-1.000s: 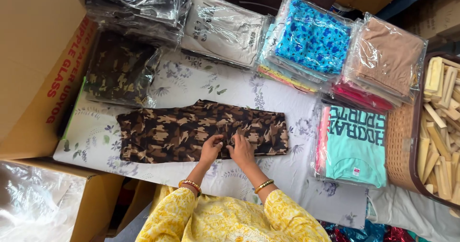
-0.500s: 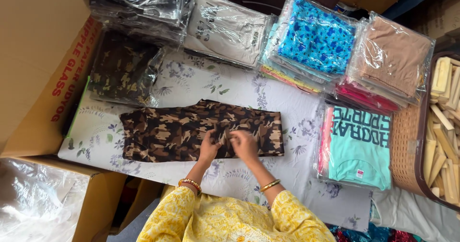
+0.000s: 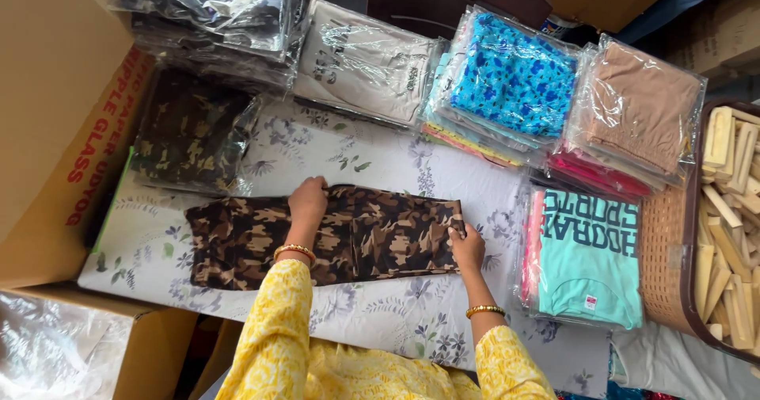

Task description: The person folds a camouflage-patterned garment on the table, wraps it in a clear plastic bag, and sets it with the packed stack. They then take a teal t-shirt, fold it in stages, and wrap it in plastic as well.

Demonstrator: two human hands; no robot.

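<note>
A brown camouflage garment (image 3: 372,234) lies folded flat in a long strip on a white floral sheet (image 3: 380,154). My left hand (image 3: 307,200) presses on the garment's far edge near its middle, fingers curled over the fabric. At the garment's right end my right hand (image 3: 468,246) grips the edge of the cloth. Both wrists carry gold bangles, and yellow patterned sleeves cover my arms.
Stacks of plastic-bagged clothes ring the sheet: camouflage (image 3: 190,135), dark (image 3: 214,12), beige (image 3: 368,63), blue floral (image 3: 514,75), tan (image 3: 641,107), teal (image 3: 590,253). A cardboard box (image 3: 55,115) stands left. A woven basket (image 3: 673,257) of wooden sticks sits right.
My hands have moved apart from the garment's near middle: the left to the far edge, the right out to the right end. The garment now lies flatter and straighter.
</note>
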